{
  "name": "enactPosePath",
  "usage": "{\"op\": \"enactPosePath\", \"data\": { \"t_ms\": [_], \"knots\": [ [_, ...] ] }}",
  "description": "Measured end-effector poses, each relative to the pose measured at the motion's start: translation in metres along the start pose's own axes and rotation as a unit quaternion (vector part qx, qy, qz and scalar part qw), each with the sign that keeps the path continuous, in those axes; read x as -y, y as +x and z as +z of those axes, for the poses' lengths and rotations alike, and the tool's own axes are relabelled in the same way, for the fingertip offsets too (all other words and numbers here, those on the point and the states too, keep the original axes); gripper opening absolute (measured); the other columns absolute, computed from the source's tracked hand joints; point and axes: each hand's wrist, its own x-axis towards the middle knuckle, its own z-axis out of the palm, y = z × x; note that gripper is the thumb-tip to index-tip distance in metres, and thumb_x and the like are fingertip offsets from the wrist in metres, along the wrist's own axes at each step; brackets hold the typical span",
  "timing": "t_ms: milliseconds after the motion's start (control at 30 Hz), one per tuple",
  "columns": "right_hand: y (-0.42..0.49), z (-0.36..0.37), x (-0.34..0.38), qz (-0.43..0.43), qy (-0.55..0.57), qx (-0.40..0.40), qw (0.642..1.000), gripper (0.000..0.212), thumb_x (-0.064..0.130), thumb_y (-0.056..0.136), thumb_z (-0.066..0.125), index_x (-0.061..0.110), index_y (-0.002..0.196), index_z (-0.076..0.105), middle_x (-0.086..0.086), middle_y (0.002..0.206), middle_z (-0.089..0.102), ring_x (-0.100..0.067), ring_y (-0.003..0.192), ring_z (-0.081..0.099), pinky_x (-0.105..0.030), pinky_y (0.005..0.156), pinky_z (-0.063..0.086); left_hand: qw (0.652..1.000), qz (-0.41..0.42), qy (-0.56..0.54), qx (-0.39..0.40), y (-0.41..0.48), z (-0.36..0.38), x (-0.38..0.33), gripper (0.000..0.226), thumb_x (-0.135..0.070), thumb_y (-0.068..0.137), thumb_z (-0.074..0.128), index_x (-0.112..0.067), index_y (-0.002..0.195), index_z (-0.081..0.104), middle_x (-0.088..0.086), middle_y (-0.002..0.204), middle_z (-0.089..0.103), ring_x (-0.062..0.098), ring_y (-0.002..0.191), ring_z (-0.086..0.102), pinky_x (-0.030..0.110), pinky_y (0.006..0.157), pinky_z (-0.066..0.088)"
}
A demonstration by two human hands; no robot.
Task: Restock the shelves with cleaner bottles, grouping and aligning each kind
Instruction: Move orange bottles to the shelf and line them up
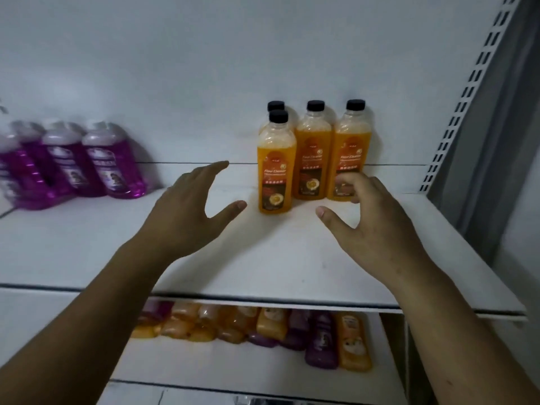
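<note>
Step in hand, by the look of it: aligning the orange group, w/ both hands reaching in at the shelf [87,247].

Left hand [187,211] hovers over bare shelf, fingers straight & spread, grip apart, holding nothing. Right hand [371,220] is in front of the base of the rightmost orange bottle. Its fingers are loosely bent and the thumb is well apart from them, so the grip is not closed on anything. Can't tell whether the fingertips touch that bottle.

Orange bottles [312,159] stand upright at the back right of the shelf, black caps on. The front orange bottle [276,171] stands fwd of the row, just in front of another.

Next move prob calls for more orange stock from below, set beside the front one so a 2nd row lines up w/ labels facing out.

Counts:
- orange, upright: 4 (3 at back, 1 in front)
- purple bottles [111,162], left end of same shelf: at least 3 clear, more behind & at frame edge, too blurred for an exact no.
- lower shelf [204,366]: mixed stock [263,325], orange & purple lying jumbled, many, not countable
</note>
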Motion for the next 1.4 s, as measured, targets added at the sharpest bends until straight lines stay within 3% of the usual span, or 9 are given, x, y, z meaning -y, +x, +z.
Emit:
{"op": "enactPosePath", "data": {
  "t_ms": [167, 367, 667, 867, 967, 1133, 1267, 1400],
  "knots": [
    [-0.030, 0.020, 0.028, -0.051, -0.014, 0.057, 0.997, 0.056, 0.061, 0.091, 0.064, 0.038, 0.140, 0.047, 0.011, 0.138, 0.057, -0.015, 0.123, 0.056, -0.037, 0.096, 0.051, 0.995, 0.008, 0.096, 0.010, -0.055, -0.013, 0.000, 0.076, -0.079, 0.094, 0.043, -0.032, 0.154, 0.043, -0.005, 0.153, 0.054, 0.020, 0.139, 0.051, 0.047, 0.112, 0.045],
    [-0.071, 0.038, 0.058, -0.086, -0.008, 0.102, 0.991, 0.059, 0.063, 0.093, 0.059, 0.034, 0.143, 0.051, 0.007, 0.137, 0.059, -0.015, 0.120, 0.055, -0.029, 0.093, 0.046, 0.996, 0.005, 0.092, 0.000, -0.113, -0.031, 0.017, 0.071, -0.073, 0.093, 0.047, -0.030, 0.149, 0.051, -0.004, 0.145, 0.060, 0.020, 0.132, 0.056, 0.045, 0.105, 0.050],
    [-0.137, 0.062, 0.112, -0.065, 0.011, 0.054, 0.996, 0.047, 0.058, 0.093, 0.058, 0.032, 0.132, 0.060, 0.010, 0.122, 0.062, -0.010, 0.111, 0.054, -0.033, 0.092, 0.050, 0.998, 0.051, 0.038, -0.028, -0.182, -0.051, 0.069, 0.061, -0.064, 0.094, 0.053, -0.024, 0.139, 0.060, -0.002, 0.130, 0.066, 0.021, 0.118, 0.061, 0.041, 0.089, 0.055],
    [-0.176, 0.099, 0.155, -0.048, 0.044, 0.027, 0.997, 0.040, 0.055, 0.094, 0.058, 0.029, 0.124, 0.063, 0.011, 0.115, 0.065, -0.012, 0.106, 0.061, -0.043, 0.086, 0.057, 0.997, 0.071, 0.013, -0.004, -0.228, -0.053, 0.118, 0.050, -0.060, 0.094, 0.058, -0.029, 0.132, 0.063, -0.007, 0.127, 0.067, 0.018, 0.115, 0.062, 0.036, 0.084, 0.053],
    [-0.191, 0.128, 0.159, -0.024, 0.059, 0.051, 0.997, 0.037, 0.052, 0.093, 0.062, 0.028, 0.122, 0.065, 0.012, 0.112, 0.064, -0.009, 0.102, 0.063, -0.038, 0.084, 0.059, 0.998, 0.063, -0.003, 0.024, -0.244, -0.036, 0.142, 0.046, -0.061, 0.095, 0.058, -0.030, 0.129, 0.063, -0.009, 0.120, 0.068, 0.014, 0.106, 0.062, 0.029, 0.077, 0.048],
    [-0.198, 0.181, 0.132, 0.076, 0.075, 0.137, 0.985, 0.031, 0.046, 0.094, 0.070, 0.032, 0.122, 0.064, 0.014, 0.112, 0.068, 0.001, 0.096, 0.064, -0.015, 0.075, 0.053, 0.993, 0.018, -0.043, 0.105, -0.246, 0.020, 0.177, 0.057, -0.069, 0.095, 0.048, -0.028, 0.131, 0.063, -0.006, 0.122, 0.070, 0.017, 0.107, 0.067, 0.037, 0.081, 0.058],
    [-0.200, 0.220, 0.092, 0.126, 0.093, 0.173, 0.972, 0.030, 0.046, 0.093, 0.072, 0.033, 0.119, 0.062, 0.014, 0.107, 0.070, 0.001, 0.096, 0.066, -0.026, 0.080, 0.058, 0.989, -0.011, -0.034, 0.144, -0.235, 0.066, 0.199, 0.063, -0.074, 0.093, 0.042, -0.028, 0.132, 0.063, -0.006, 0.125, 0.070, 0.018, 0.110, 0.067, 0.040, 0.084, 0.060],
    [-0.190, 0.257, 0.058, 0.193, 0.151, 0.187, 0.951, 0.026, 0.039, 0.093, 0.075, 0.031, 0.114, 0.063, 0.018, 0.100, 0.068, 0.000, 0.096, 0.067, -0.018, 0.076, 0.052, 0.984, -0.061, -0.051, 0.156, -0.221, 0.107, 0.218, 0.068, -0.077, 0.091, 0.043, -0.026, 0.131, 0.064, -0.004, 0.125, 0.070, 0.018, 0.113, 0.066, 0.040, 0.088, 0.060]
  ]
}}
